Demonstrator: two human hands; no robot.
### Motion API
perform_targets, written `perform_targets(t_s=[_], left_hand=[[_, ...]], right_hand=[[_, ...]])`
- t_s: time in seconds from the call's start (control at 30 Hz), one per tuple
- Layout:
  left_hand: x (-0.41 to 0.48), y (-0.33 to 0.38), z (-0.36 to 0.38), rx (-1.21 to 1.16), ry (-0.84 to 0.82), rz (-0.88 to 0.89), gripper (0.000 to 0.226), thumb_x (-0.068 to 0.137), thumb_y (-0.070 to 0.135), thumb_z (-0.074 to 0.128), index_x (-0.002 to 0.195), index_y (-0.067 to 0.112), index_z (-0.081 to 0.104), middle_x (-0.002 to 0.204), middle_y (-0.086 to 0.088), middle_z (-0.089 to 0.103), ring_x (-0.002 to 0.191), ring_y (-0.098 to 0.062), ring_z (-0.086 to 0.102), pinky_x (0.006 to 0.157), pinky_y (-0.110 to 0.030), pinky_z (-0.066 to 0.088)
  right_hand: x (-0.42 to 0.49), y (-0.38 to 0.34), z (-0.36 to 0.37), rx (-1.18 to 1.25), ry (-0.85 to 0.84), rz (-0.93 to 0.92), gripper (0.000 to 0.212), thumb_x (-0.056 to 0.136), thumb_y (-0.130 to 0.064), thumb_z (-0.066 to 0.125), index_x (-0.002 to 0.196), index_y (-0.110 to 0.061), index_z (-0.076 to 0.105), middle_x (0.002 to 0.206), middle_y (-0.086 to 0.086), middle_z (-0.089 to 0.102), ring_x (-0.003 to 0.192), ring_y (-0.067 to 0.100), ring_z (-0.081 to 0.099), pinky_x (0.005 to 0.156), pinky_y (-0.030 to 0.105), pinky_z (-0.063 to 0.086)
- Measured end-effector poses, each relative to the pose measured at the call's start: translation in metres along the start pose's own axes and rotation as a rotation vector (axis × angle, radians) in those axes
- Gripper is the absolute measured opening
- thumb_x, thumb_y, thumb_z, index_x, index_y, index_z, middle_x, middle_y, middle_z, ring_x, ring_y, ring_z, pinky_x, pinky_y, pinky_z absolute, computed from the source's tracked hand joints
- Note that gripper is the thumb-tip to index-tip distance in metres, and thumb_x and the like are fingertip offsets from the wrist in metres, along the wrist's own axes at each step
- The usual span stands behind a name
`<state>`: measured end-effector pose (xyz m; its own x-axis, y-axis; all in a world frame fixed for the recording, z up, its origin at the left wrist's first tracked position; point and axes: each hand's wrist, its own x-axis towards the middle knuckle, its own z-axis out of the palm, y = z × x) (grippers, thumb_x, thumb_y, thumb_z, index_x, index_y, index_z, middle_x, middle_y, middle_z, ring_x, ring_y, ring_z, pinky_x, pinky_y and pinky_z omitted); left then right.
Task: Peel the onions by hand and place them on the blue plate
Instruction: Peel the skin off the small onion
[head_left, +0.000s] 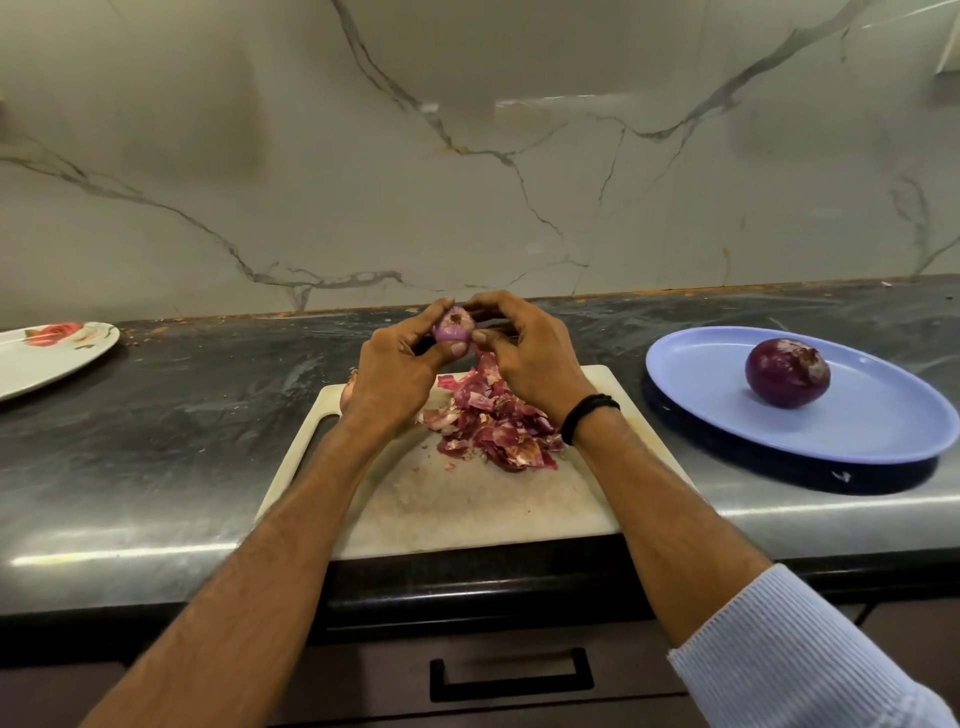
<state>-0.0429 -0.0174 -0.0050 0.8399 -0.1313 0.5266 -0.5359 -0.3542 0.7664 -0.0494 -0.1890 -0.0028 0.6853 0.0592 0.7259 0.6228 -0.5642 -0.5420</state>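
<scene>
Here, just above the frame's centre, the left hand (400, 374) curls its fingers and thumb round a small onion (453, 325), pale purple, with one end facing the camera. The right hand (524, 353), fingers bent, pinches at that onion's right side. Below them a heap of red skins (493, 421) lies on the white cutting board (467, 504). At right, a larger onion (787, 371), dark purple, sits on the blue plate (727, 415), well apart from the hands.
</scene>
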Motion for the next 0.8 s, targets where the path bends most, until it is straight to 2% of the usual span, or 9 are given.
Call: perform_targets(t_s=[0.1,0.23,0.4,0.6,0.7,0.8], left_hand=[[-0.0012,0.0009,0.0002,0.017,-0.013,0.014,0.056,0.086,0.02,0.078,0.139,0.021,0.06,0.127,0.003,0.07,0.114,-0.005,0.066,0.104,-0.037,0.053],[-0.0013,0.002,0.0011,0.037,-0.016,0.033,0.057,0.085,0.018,0.078,0.139,0.018,0.059,0.13,0.0,0.068,0.114,-0.004,0.065,0.104,-0.029,0.052],[-0.0001,0.0014,0.0003,0.04,0.002,0.052,0.058,0.084,0.017,0.08,0.138,0.018,0.06,0.13,-0.001,0.068,0.114,-0.002,0.065,0.101,-0.021,0.051],[-0.0008,0.0,0.0007,0.075,0.002,0.06,0.057,0.084,0.017,0.081,0.137,0.021,0.062,0.128,0.002,0.069,0.112,0.002,0.064,0.099,-0.016,0.049],[-0.0006,-0.0011,0.0005,0.127,-0.015,0.071,0.058,0.082,0.019,0.082,0.137,0.023,0.062,0.129,-0.001,0.069,0.112,-0.001,0.063,0.099,-0.018,0.048],[0.0,-0.0033,-0.0003,0.194,-0.035,0.1,0.06,0.081,0.02,0.083,0.137,0.023,0.062,0.126,-0.004,0.07,0.11,-0.002,0.062,0.096,-0.012,0.045]], right_hand=[[-0.0001,0.0019,0.0011,-0.022,0.023,0.0,0.024,0.092,-0.01,0.066,0.116,-0.015,0.07,0.111,0.003,0.07,0.1,0.013,0.065,0.088,0.022,0.054],[-0.001,0.0027,0.0039,-0.035,0.144,-0.027,0.019,0.086,-0.006,0.073,0.104,-0.01,0.077,0.1,0.005,0.073,0.093,0.015,0.067,0.085,0.024,0.056],[-0.0001,0.0004,0.0054,-0.026,0.186,-0.012,0.013,0.084,-0.003,0.074,0.096,-0.007,0.078,0.095,0.007,0.072,0.087,0.014,0.067,0.079,0.015,0.053],[0.0,0.0032,0.0038,-0.088,0.156,-0.027,0.014,0.083,-0.003,0.074,0.097,-0.005,0.077,0.094,0.008,0.072,0.086,0.013,0.065,0.077,0.004,0.046],[0.0002,0.0046,0.0023,-0.177,0.117,-0.07,0.015,0.084,-0.004,0.073,0.098,-0.005,0.078,0.092,0.007,0.072,0.083,0.013,0.063,0.075,0.0,0.041],[0.001,0.0065,-0.0008,-0.21,0.086,-0.071,0.015,0.085,-0.004,0.072,0.098,-0.006,0.077,0.091,0.007,0.071,0.081,0.011,0.059,0.074,-0.002,0.038]])
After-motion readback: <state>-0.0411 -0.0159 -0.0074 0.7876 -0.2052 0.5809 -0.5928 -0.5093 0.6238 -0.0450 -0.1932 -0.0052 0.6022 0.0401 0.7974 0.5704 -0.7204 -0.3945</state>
